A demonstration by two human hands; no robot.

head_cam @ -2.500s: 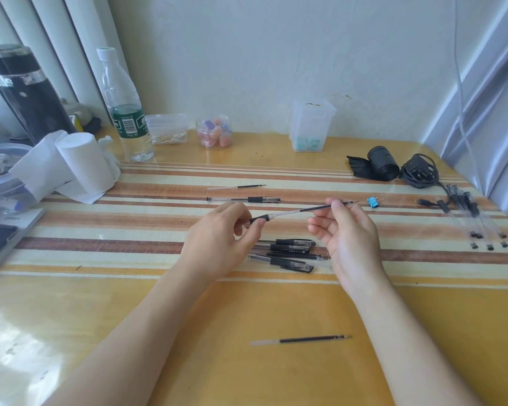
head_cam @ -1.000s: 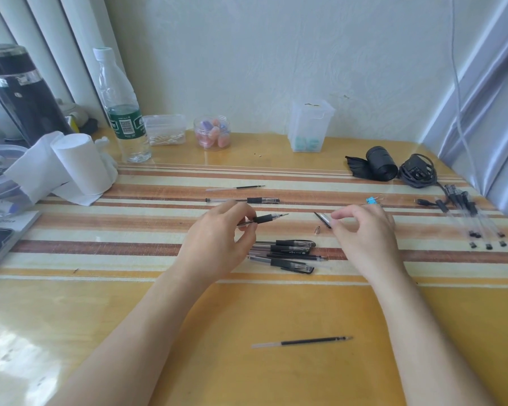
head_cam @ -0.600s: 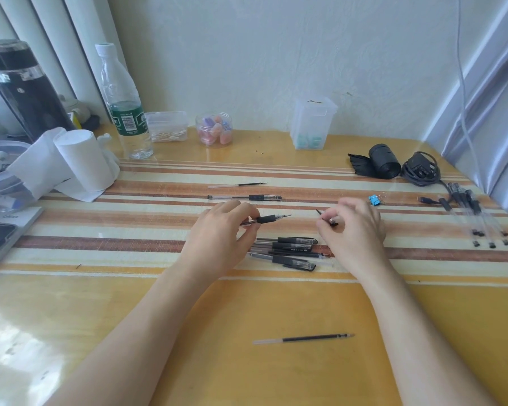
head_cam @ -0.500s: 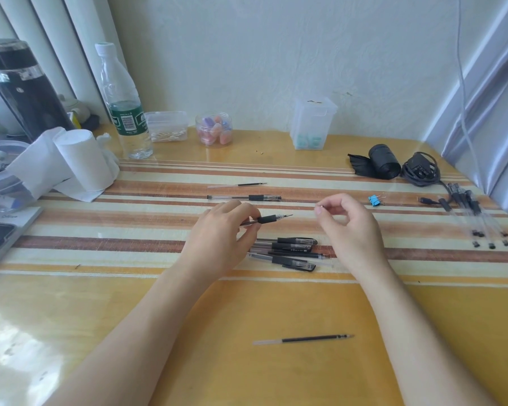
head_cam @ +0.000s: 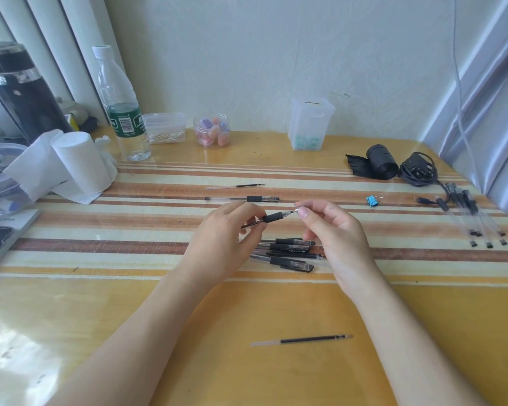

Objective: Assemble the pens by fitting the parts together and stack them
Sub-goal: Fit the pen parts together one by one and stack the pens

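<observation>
My left hand (head_cam: 226,235) grips a pen barrel (head_cam: 272,217) with a black rubber grip, pointing right, a little above the table. My right hand (head_cam: 332,230) pinches a small metal tip (head_cam: 299,209) between thumb and forefinger, right at the barrel's front end. Below both hands lies a stack of finished black pens (head_cam: 288,253). A loose refill (head_cam: 302,340) lies near the front edge. Farther back lie another refill (head_cam: 235,186) and a clear pen barrel (head_cam: 242,198).
Several clear barrels with black caps (head_cam: 475,224) lie at the right. A blue binder clip (head_cam: 373,200), black roll (head_cam: 380,161), cable bundle (head_cam: 418,171), water bottle (head_cam: 121,106), tissue roll (head_cam: 79,162) and small plastic containers (head_cam: 310,124) stand around the striped table (head_cam: 129,253).
My right hand put down the long refill, picked a small tip off the table and brought it left to the front end of the barrel. My left hand barely moved.
</observation>
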